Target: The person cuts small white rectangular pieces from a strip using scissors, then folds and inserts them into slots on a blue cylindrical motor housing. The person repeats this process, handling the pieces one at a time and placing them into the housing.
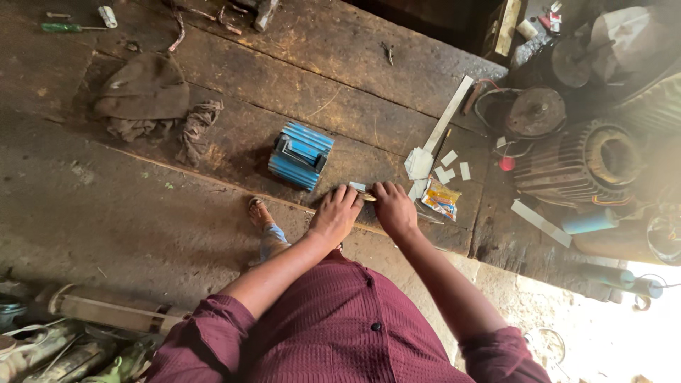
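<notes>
Together, left hand (pixel 335 213) and right hand (pixel 394 208) grip one small pale strip (pixel 358 187) on the workbench (pixel 234 128).

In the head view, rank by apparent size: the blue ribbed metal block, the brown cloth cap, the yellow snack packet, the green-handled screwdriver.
1. Brown cloth cap
2. Blue ribbed metal block
3. Yellow snack packet and green-handled screwdriver: too alike to rank; the screwdriver is longer but thinner, and lies farther from the camera.
</notes>
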